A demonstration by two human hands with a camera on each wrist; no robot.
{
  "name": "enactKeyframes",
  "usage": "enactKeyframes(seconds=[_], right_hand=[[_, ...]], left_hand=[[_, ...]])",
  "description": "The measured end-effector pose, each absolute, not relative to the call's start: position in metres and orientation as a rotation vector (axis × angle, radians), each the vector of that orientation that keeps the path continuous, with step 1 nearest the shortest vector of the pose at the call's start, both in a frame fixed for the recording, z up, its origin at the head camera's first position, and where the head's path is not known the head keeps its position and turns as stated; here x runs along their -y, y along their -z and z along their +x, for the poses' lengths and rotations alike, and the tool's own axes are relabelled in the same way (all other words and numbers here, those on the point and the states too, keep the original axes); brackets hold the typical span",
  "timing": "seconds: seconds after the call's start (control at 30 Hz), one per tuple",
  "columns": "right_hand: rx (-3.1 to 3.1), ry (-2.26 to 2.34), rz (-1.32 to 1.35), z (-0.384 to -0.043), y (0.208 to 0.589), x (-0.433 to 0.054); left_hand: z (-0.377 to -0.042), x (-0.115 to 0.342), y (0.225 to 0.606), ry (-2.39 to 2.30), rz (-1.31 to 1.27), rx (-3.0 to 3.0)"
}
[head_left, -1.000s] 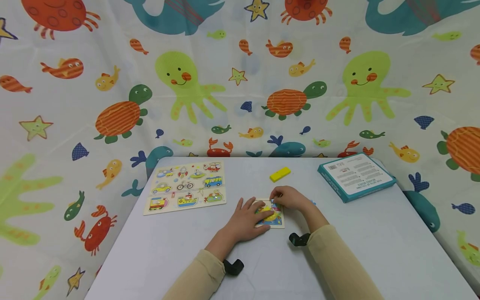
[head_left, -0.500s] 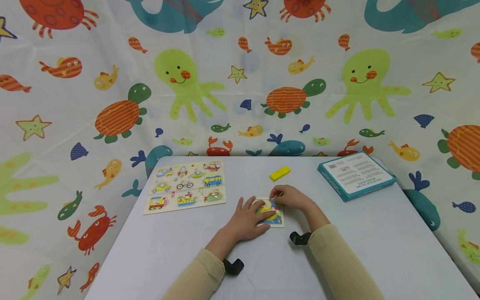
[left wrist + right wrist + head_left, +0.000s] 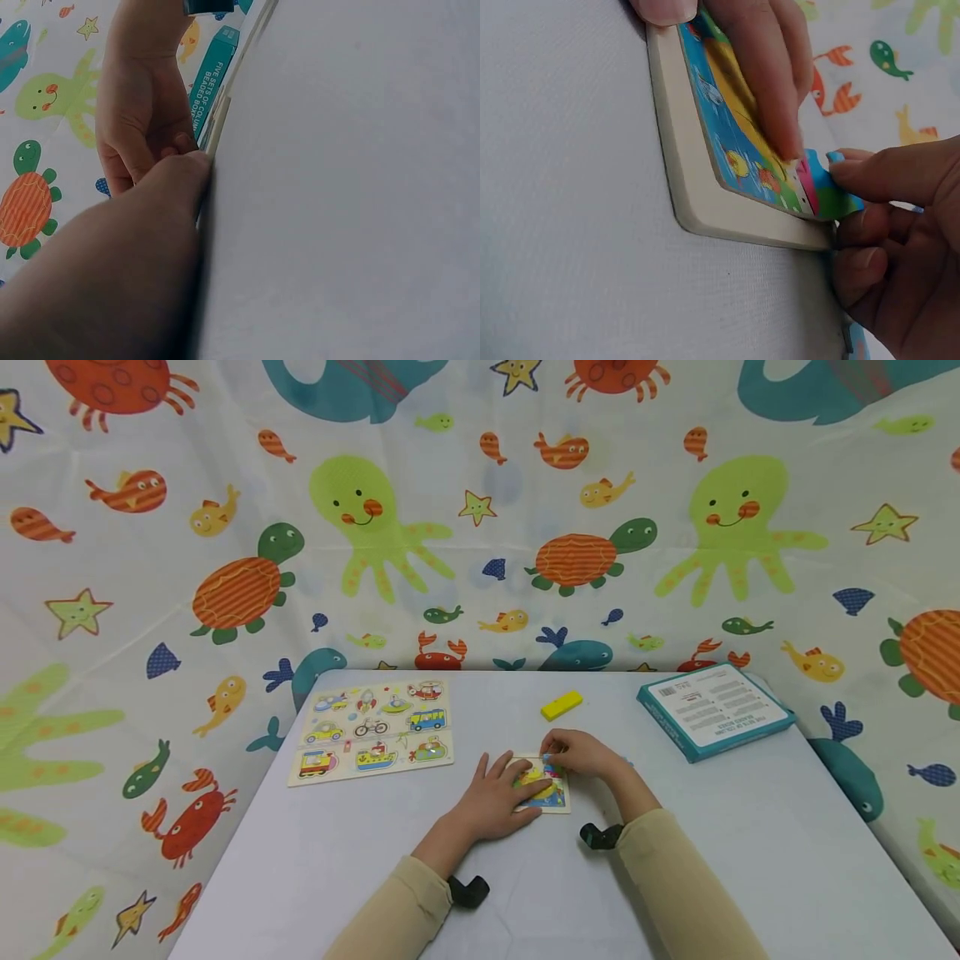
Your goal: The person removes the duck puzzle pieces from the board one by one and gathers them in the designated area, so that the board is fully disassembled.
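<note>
A small jigsaw puzzle board [image 3: 553, 804] with a pale wooden frame lies mid-table, its picture blue, yellow and green. My left hand [image 3: 491, 802] rests over its left part with fingers spread, one fingertip pressing the yellow area. At the far right corner my right hand [image 3: 583, 753] pinches a blue-green puzzle piece [image 3: 831, 186] between thumb and fingers. That piece sits at the frame's edge beside a pink part of the picture, slightly raised in the right wrist view. In the left wrist view, the board appears edge-on, mostly hidden by my hands.
A larger vehicle puzzle board [image 3: 371, 731] lies at the back left. Farther back are a yellow block [image 3: 561, 705] and, to the right, a teal box [image 3: 716, 710]. Another loose piece [image 3: 857, 341] lies by my right hand. A sea-animal curtain [image 3: 480, 552] hangs behind the table.
The view shifts slightly. Both hands keep almost the same place, the left on the board and the right at the far right corner with the puzzle piece.
</note>
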State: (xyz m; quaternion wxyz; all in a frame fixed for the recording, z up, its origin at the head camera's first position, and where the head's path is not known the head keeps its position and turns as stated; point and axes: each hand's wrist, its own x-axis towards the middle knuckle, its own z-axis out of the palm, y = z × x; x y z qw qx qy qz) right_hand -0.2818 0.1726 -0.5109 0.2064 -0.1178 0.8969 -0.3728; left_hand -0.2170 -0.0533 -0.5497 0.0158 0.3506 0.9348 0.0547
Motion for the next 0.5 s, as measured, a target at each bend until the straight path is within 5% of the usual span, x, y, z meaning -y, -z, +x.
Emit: enactKeyframes(seconds=[0.5], right_hand=[[-2.528, 1.005, -0.397, -0.2806, 0.5112, -0.1719]], left_hand=[[-0.2172, 0.0529, 0.5503, -0.196, 1.080, -2.917]])
